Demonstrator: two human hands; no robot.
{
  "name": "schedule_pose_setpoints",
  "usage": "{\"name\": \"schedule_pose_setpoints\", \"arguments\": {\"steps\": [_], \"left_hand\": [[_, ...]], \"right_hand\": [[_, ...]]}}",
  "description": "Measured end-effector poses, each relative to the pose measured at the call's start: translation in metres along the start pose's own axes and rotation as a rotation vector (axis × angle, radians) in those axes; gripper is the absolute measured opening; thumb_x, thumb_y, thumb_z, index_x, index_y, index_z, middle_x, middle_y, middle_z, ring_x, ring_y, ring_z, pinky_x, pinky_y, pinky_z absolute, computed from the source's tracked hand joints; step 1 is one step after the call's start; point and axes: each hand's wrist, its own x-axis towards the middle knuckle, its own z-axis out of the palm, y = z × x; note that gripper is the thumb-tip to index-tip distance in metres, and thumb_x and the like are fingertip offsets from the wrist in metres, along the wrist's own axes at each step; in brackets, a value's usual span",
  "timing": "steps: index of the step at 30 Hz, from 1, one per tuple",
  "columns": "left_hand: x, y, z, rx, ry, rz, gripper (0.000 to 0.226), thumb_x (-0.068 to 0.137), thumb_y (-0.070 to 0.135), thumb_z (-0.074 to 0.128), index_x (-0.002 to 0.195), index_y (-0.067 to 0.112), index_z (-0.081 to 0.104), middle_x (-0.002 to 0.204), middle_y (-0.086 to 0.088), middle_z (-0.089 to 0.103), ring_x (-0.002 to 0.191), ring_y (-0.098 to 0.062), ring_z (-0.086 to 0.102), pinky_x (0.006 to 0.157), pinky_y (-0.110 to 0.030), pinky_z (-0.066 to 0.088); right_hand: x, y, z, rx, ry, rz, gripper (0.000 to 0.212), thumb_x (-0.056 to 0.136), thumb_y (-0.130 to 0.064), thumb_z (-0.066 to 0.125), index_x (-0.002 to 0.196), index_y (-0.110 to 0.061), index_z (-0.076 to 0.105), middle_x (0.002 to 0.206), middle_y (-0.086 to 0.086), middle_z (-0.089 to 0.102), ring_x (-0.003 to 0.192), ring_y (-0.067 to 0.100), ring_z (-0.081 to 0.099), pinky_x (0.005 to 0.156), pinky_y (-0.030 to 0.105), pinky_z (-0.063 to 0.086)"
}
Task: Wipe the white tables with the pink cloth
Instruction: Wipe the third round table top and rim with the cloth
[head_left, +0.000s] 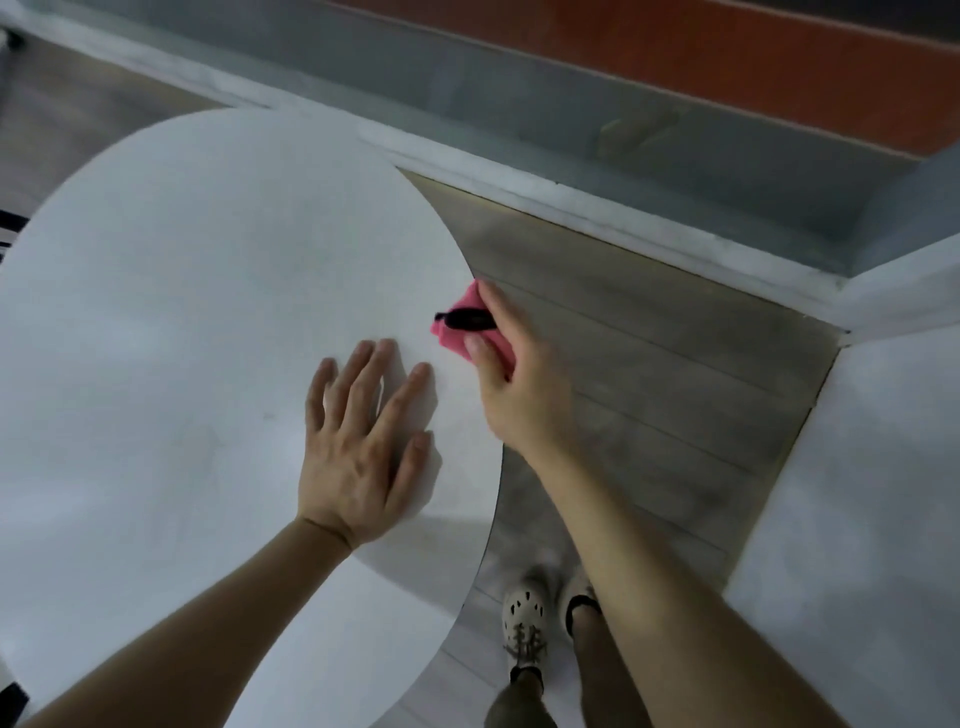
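Observation:
A round white table (197, 291) fills the left of the head view. My left hand (358, 441) lies flat on its top near the right edge, fingers spread. My right hand (514, 379) grips a bunched pink cloth (457, 332) at the table's right rim, together with a small black object (467, 318) lying across the cloth. Most of the cloth is hidden under my palm and fingers.
A second white surface (872, 493) stands at the right. Grey wood-look floor (649, 374) runs between them, where my feet in pale clogs (524, 618) stand. A pale ledge (571, 202) and a grey wall run behind. Dark chair parts show at the far left.

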Motion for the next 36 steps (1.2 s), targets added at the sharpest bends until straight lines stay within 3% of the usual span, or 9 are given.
{"name": "schedule_pose_setpoints", "arguments": {"steps": [5,12,16,18,21,23,26,30,36], "left_hand": [[0.000,-0.001,-0.002,0.003,-0.028,-0.014,0.062,0.105,0.041,0.045,0.162,0.015,0.049,0.173,-0.017,0.034,0.163,-0.038,0.028,0.124,-0.072,0.024],[-0.001,0.002,-0.004,-0.007,-0.044,-0.020,0.063,0.104,0.040,0.050,0.162,0.015,0.048,0.174,-0.019,0.033,0.163,-0.040,0.027,0.123,-0.074,0.024],[0.000,0.004,-0.006,-0.003,-0.075,-0.046,0.064,0.102,0.042,0.054,0.161,0.016,0.051,0.172,-0.018,0.037,0.161,-0.040,0.032,0.122,-0.073,0.027],[0.008,-0.002,-0.012,-0.016,-0.079,-0.026,0.061,0.101,0.045,0.057,0.154,0.016,0.061,0.163,-0.017,0.050,0.152,-0.042,0.047,0.118,-0.066,0.035],[0.051,-0.036,-0.024,-0.064,0.006,0.033,0.044,0.101,0.040,0.061,0.129,0.010,0.076,0.131,-0.009,0.071,0.115,-0.038,0.067,0.098,-0.051,0.047],[0.087,-0.070,-0.027,-0.034,0.087,-0.103,0.037,0.103,0.035,0.060,0.125,0.009,0.074,0.126,-0.008,0.070,0.112,-0.038,0.065,0.098,-0.049,0.047],[0.143,-0.123,-0.018,0.017,0.226,-0.503,0.040,0.106,0.037,0.054,0.137,0.014,0.064,0.139,-0.007,0.063,0.128,-0.036,0.057,0.110,-0.050,0.041],[0.199,-0.176,-0.009,0.068,0.297,-0.837,0.049,0.110,0.044,0.046,0.154,0.022,0.050,0.161,-0.006,0.049,0.149,-0.031,0.043,0.125,-0.048,0.030],[0.216,-0.179,0.002,0.115,0.246,-0.919,0.044,0.109,0.042,0.043,0.150,0.026,0.052,0.161,-0.003,0.048,0.152,-0.030,0.039,0.126,-0.050,0.027]], "right_hand": [[0.142,-0.012,0.025,-0.087,-0.193,-0.049,0.049,0.104,-0.022,0.064,0.153,-0.027,0.060,0.146,-0.009,0.067,0.135,0.015,0.061,0.120,0.035,0.045],[0.022,-0.005,-0.011,-0.104,-0.073,-0.041,0.051,0.109,-0.026,0.060,0.159,-0.019,0.053,0.148,-0.002,0.066,0.132,0.010,0.063,0.109,0.025,0.054],[0.059,-0.013,0.000,-0.173,-0.129,0.011,0.052,0.109,-0.022,0.062,0.160,-0.023,0.052,0.154,-0.005,0.061,0.137,0.012,0.059,0.111,0.026,0.052],[0.124,-0.031,0.020,-0.179,-0.182,0.013,0.048,0.106,-0.016,0.063,0.153,-0.025,0.058,0.146,-0.010,0.065,0.131,0.009,0.061,0.110,0.027,0.050],[0.200,-0.048,0.048,-0.208,-0.327,-0.045,0.041,0.105,-0.012,0.063,0.143,-0.027,0.065,0.135,-0.014,0.068,0.121,0.006,0.061,0.106,0.026,0.048],[0.209,-0.051,0.055,-0.212,-0.344,-0.053,0.043,0.104,-0.013,0.062,0.145,-0.026,0.064,0.138,-0.011,0.067,0.124,0.011,0.063,0.106,0.025,0.047],[0.175,-0.038,0.042,-0.059,-0.352,-0.039,0.050,0.102,-0.022,0.058,0.151,-0.027,0.059,0.143,-0.010,0.066,0.131,0.016,0.065,0.113,0.042,0.053],[0.142,-0.030,0.006,-0.136,-0.313,-0.090,0.051,0.107,-0.016,0.062,0.158,-0.016,0.055,0.155,-0.006,0.060,0.144,0.009,0.055,0.119,0.029,0.048],[0.269,-0.063,0.087,-0.209,-0.535,-0.161,0.050,0.100,-0.005,0.064,0.150,-0.015,0.062,0.145,-0.001,0.066,0.131,0.016,0.060,0.112,0.024,0.044]]}}
